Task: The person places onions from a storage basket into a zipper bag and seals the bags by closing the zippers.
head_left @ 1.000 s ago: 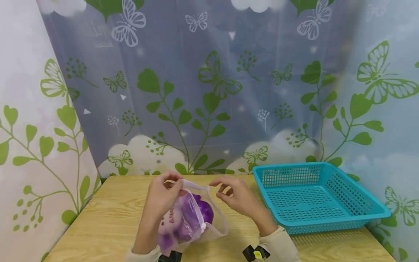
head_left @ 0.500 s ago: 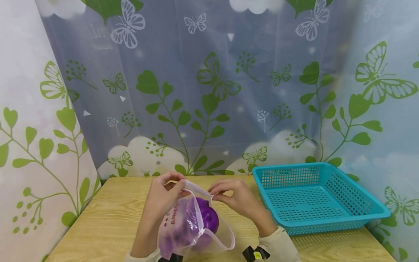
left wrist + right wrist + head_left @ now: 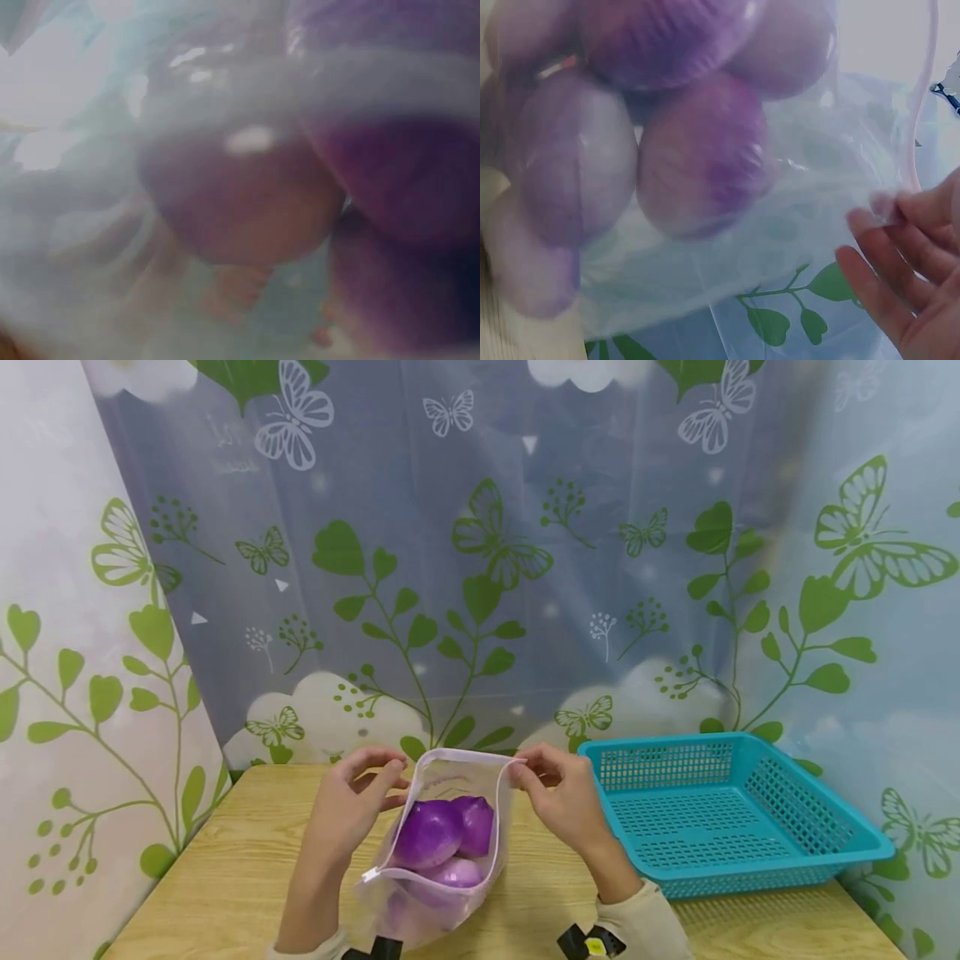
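Note:
A translucent zip bag point(image 3: 491, 860) stands on the wooden table with its mouth spread wide. Inside it lie several purple onions point(image 3: 429, 835); through the plastic they also show as round onions point(image 3: 703, 161) in the right wrist view. My right hand point(image 3: 562, 789) pinches the bag's upper right corner between thumb and fingertips. Beside the left rim is my left hand point(image 3: 345, 810), its fingers loosely bent and holding nothing; whether a fingertip touches the plastic is hard to tell. A white zip slider point(image 3: 371, 875) sits at the rim's near left corner. The left wrist view is blurred, with purple onions point(image 3: 240, 195) behind plastic.
A turquoise mesh basket point(image 3: 723, 864) stands on the right of the wooden table point(image 3: 247, 852). Behind the table hangs a curtain point(image 3: 480, 635) printed with leaves and butterflies.
The bag's mouth has spread from narrow to wide, showing the onions inside. My left hand has let go of the rim and moved left; my right hand took hold of the rim and moved right.

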Motion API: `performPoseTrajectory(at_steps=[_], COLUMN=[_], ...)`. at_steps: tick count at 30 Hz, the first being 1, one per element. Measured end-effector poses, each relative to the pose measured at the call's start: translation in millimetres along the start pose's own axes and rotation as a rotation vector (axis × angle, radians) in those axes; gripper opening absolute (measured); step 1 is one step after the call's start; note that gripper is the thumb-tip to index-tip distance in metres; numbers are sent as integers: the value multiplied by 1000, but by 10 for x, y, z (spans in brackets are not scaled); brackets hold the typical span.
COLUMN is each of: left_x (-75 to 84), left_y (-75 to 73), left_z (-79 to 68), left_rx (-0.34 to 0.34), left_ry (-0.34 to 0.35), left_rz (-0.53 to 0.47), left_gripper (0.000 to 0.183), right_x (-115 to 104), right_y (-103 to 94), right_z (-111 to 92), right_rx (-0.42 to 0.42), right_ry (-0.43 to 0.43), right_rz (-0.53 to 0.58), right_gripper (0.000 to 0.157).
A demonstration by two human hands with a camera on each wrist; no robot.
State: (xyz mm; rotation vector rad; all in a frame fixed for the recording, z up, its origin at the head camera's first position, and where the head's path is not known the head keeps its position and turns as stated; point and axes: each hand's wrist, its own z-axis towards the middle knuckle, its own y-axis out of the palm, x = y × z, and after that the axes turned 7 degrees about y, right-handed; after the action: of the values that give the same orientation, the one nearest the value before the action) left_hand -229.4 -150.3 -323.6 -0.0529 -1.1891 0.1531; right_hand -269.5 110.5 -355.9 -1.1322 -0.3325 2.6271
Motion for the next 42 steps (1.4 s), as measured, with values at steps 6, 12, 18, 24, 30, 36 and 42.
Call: performPoseTrajectory(at_steps=[6,12,18,24,30,36,42], left_x=[24,2,-110,-227,-253,-266,-260], left_y=[-109,-185,-171,-57,161,268,211], left_z=[-5,-39,-22,49,87,81,111], left_rx=[-44,-158,-236,-168,-115,-63,59], left_ry=[17,84,80,91,155,168,92], left_rz=[-3,60,132,183,129,106,100], left_gripper=[35,33,35,22,9,12,20], right_x=[5,10,49,133,170,221,269], right_y=[-26,-65,-132,-209,-246,-264,-359], right_z=[33,54,68,106,110,108,142], right_rx=[145,291,363,325,98,71,217], right_ry=[75,175,294,352,324,307,333], right_rz=[65,41,-3,-79,-89,48,73], right_gripper=[5,4,4,6,10,12,12])
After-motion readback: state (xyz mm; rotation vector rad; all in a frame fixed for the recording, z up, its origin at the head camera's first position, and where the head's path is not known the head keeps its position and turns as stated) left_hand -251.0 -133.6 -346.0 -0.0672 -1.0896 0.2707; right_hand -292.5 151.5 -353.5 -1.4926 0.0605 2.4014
